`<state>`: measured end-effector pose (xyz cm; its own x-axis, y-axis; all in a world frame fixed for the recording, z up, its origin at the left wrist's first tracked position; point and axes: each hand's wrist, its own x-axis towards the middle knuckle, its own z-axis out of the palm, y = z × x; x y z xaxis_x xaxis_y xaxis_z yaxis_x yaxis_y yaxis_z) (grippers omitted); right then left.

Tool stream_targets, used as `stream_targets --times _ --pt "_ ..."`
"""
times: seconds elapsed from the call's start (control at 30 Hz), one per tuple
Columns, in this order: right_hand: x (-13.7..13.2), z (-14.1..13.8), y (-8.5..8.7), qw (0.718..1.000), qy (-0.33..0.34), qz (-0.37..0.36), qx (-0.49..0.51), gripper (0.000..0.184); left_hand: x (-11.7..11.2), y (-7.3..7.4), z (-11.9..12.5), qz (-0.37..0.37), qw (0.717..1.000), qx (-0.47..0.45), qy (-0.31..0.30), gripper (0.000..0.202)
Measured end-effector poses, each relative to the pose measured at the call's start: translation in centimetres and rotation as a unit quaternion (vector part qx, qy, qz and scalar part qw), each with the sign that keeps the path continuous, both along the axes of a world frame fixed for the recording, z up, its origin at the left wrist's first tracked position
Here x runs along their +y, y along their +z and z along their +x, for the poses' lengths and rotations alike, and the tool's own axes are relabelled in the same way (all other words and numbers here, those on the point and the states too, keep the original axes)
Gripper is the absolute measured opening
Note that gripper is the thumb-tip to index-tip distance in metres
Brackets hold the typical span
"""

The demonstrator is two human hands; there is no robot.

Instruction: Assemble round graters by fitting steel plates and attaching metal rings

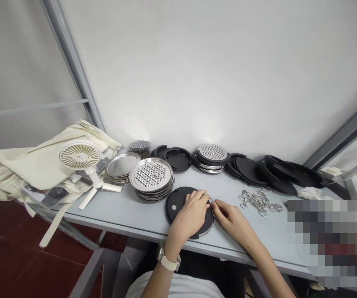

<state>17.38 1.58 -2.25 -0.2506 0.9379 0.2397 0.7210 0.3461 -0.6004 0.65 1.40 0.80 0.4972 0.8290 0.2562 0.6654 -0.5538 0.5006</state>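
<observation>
A round black lid (177,202) with a small silver dot lies flat near the grey table's front edge. My left hand (191,215) rests on top of it, fingers curled down over its right side. My right hand (232,219) meets it at the lid's right rim, fingertips pinched on a small metal ring or clip (211,201) there. A wristwatch (167,259) with a white strap is on my left wrist.
A stack of perforated steel discs (151,177) and plain steel plates (121,167) stand behind the lid. Black lids (176,157) and more black lids (259,169) line the wall. Loose wire clips (259,201) lie to the right. A white fan (80,157) lies on cloth bags (32,165) at left.
</observation>
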Motion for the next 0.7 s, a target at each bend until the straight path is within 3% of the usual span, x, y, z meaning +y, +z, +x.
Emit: stream_targets --times 0.33,0.7 --pt "-0.08 -0.08 -0.12 0.999 -0.011 -0.003 0.034 0.027 0.0 0.17 0.06 -0.011 1.0 0.002 0.004 0.025" --pt "-0.02 -0.13 -0.15 1.0 0.0 0.022 0.003 0.024 0.04 0.23 0.07 -0.023 1.0 -0.005 0.001 0.027"
